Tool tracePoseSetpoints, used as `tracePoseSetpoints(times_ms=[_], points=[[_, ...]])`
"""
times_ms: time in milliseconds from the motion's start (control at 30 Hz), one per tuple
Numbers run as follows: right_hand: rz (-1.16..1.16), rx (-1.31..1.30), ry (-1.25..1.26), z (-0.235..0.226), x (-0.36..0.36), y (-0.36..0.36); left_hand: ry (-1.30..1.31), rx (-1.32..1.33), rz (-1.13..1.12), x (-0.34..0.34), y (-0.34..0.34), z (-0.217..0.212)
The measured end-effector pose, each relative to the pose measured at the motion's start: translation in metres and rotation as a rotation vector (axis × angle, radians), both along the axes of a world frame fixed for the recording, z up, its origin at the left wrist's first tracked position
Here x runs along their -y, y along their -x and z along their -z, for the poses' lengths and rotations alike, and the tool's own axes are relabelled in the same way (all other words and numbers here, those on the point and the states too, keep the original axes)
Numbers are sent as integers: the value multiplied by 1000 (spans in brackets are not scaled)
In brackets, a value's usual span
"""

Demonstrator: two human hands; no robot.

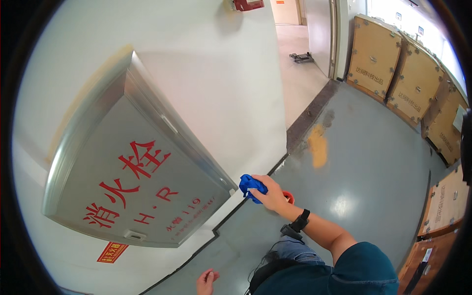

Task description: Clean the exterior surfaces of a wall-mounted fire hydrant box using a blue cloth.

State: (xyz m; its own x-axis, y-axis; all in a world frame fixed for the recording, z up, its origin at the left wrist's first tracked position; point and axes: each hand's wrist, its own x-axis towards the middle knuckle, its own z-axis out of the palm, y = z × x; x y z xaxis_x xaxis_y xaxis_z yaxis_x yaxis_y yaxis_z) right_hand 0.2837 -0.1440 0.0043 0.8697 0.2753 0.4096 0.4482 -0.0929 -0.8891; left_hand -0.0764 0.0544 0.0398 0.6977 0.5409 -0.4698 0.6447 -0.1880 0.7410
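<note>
A crumpled blue cloth is gripped in my right hand, closed around it beside the lower right corner of a wall cabinet. The cabinet door is grey with red lettering, set in a shiny metal frame. Whether the cloth touches the frame I cannot tell. Low in the view, near the wall's foot, my left hand holds nothing, its fingers loosely bent and a little apart. Part of a red round container shows behind my right wrist, mostly hidden.
Large wooden crates line the right side. A doorway at the back has a dark threshold and a black flat object on the floor beyond. A yellow patch marks the grey floor. Below the cabinet is a red sign.
</note>
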Motion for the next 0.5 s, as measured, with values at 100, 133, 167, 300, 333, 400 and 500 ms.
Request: tracePoseSetpoints(times_ms=[100,133,167,300,333,400,500], points=[[-32,-12,-57,-15,-12,-34,45,-11,-63,2,-3,-4],[-41,9,-76,-22,-17,-46,75,67,-103,2,-1,1],[-61,13,-83,-30,-24,-59,103,146,-143,2,-1,5],[-129,56,-114,-50,-56,-112,69,96,-248,8,-20,-2],[-160,98,-123,-57,-65,-125,86,123,-273,10,-25,0],[-201,203,-146,-76,-87,-152,93,153,-322,19,-38,-1],[-216,356,-95,-127,-116,-187,77,141,-383,36,-61,-11]])
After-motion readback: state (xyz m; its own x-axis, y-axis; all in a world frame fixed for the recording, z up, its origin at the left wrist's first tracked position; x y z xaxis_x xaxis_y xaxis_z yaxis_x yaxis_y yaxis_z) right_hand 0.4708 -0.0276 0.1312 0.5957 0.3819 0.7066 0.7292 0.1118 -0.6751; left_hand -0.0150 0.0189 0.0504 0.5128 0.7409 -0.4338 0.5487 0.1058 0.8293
